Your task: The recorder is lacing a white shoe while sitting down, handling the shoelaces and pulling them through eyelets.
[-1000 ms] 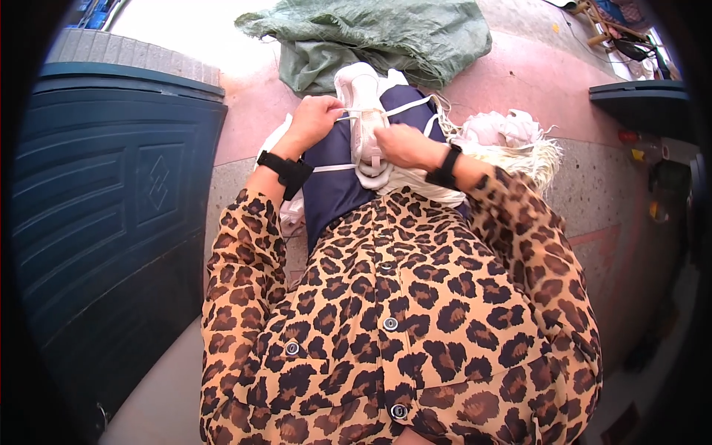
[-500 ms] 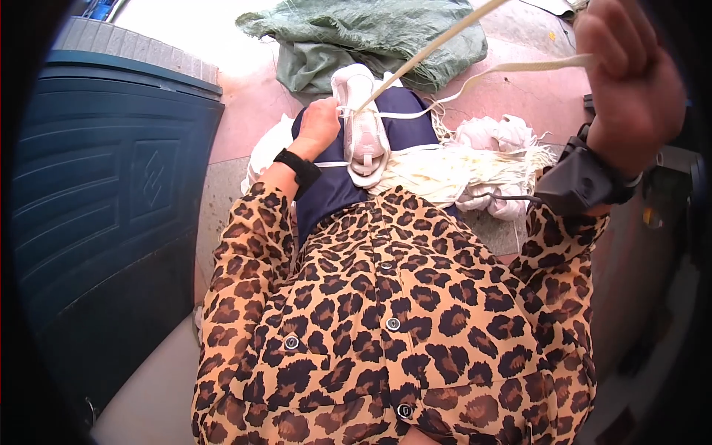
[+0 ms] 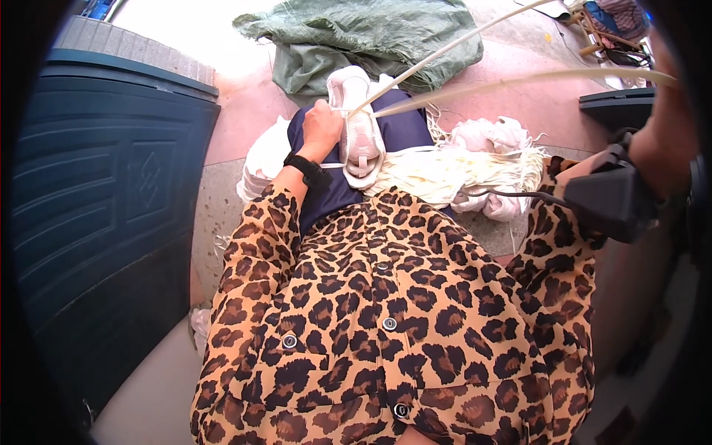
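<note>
A pale pink-and-white sneaker [image 3: 363, 141] lies across my lap with its opening turned toward me. My left hand [image 3: 322, 130] is closed at its left side, fingers curled at the eyelet edge; the fingertips are hidden. Two ends of a cream shoelace [image 3: 512, 80] run from the shoe up to the right. One reaches my raised right hand [image 3: 662, 111], which is closed on it at the dark right rim and partly cut off. The other end passes out toward the top edge, and where it ends cannot be seen.
A bundle of cream laces [image 3: 426, 174] lies by my right thigh, next to pale pink shoe pieces [image 3: 486, 136]. More white pieces [image 3: 265, 158] sit at my left. A green woven sack [image 3: 378, 44] lies ahead; a dark blue door panel [image 3: 126, 178] stands at left.
My right hand has swung farther right and outward, drawing the lace longer and straighter. My left hand and the sneaker stay nearly in place.
</note>
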`<act>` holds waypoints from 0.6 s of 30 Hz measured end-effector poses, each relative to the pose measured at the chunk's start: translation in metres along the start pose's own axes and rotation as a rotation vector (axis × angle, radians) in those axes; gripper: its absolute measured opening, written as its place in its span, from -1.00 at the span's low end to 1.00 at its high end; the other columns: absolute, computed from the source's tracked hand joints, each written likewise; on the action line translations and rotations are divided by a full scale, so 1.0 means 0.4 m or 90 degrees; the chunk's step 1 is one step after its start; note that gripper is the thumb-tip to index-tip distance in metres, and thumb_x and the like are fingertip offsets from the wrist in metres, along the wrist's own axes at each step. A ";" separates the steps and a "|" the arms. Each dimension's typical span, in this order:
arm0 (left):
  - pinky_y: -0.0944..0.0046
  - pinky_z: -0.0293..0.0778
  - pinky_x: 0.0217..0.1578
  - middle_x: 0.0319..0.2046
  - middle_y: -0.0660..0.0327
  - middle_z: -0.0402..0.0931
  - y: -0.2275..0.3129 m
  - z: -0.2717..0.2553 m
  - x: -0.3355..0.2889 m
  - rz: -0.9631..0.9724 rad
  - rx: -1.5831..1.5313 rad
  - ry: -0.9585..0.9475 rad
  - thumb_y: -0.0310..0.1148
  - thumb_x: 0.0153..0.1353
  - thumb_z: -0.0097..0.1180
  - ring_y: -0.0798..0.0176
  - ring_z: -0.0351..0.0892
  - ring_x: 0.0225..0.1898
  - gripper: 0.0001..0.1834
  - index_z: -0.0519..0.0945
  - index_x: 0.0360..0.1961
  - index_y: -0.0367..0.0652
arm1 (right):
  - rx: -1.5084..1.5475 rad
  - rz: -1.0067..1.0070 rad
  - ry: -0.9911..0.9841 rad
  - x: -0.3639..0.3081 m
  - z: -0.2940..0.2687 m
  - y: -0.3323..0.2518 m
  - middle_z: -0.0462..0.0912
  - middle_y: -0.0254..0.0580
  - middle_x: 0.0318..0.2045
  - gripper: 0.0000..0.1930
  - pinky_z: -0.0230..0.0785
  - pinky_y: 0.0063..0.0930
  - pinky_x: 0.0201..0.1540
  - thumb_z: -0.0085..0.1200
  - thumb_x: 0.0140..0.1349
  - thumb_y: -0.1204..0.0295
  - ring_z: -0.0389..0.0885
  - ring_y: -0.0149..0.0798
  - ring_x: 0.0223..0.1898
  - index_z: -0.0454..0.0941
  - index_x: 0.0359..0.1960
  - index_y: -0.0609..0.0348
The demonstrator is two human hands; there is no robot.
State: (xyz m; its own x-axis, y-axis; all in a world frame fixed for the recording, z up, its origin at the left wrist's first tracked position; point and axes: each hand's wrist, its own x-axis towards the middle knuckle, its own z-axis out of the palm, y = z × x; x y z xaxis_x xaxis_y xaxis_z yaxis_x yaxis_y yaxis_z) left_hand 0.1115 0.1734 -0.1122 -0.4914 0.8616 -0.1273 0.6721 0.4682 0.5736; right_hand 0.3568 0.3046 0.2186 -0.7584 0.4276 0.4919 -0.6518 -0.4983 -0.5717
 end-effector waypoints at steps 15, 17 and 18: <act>0.53 0.34 -0.53 -0.46 0.23 0.51 0.215 -0.189 -0.060 0.276 -0.336 -0.275 -0.45 0.09 -0.05 0.46 0.48 -0.47 -0.83 0.52 -0.34 -0.32 | -0.090 -0.041 0.012 0.002 -0.039 -0.023 0.07 -0.44 -0.75 -0.77 -0.09 -0.63 -0.67 -0.42 0.25 0.43 0.04 -0.53 -0.74 0.16 -0.59 0.08; 0.53 0.38 -0.46 -0.42 0.25 0.51 0.206 -0.227 -0.019 0.026 -0.407 -0.347 -0.48 0.07 -0.05 0.43 0.48 -0.44 -0.76 0.51 -0.22 -0.31 | -0.109 -0.054 0.014 0.001 -0.039 -0.039 0.08 -0.44 -0.75 -0.77 -0.08 -0.63 -0.67 -0.42 0.25 0.43 0.04 -0.53 -0.74 0.17 -0.59 0.08; 0.50 0.39 -0.46 -0.44 0.26 0.51 0.173 -0.233 0.002 -0.028 -0.405 -0.282 -0.47 0.07 -0.05 0.42 0.49 -0.44 -0.79 0.53 -0.28 -0.31 | -0.115 -0.058 0.012 0.003 -0.037 -0.040 0.08 -0.44 -0.75 -0.77 -0.08 -0.63 -0.67 -0.42 0.25 0.43 0.05 -0.53 -0.73 0.17 -0.59 0.08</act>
State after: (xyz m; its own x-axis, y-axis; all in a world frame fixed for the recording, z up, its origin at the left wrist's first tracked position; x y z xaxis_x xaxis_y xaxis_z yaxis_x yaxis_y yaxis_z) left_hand 0.1060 0.1882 0.0029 -0.1536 0.9053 -0.3960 0.1442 0.4170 0.8974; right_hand 0.3664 0.3242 0.2186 -0.6949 0.4799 0.5355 -0.7060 -0.3142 -0.6347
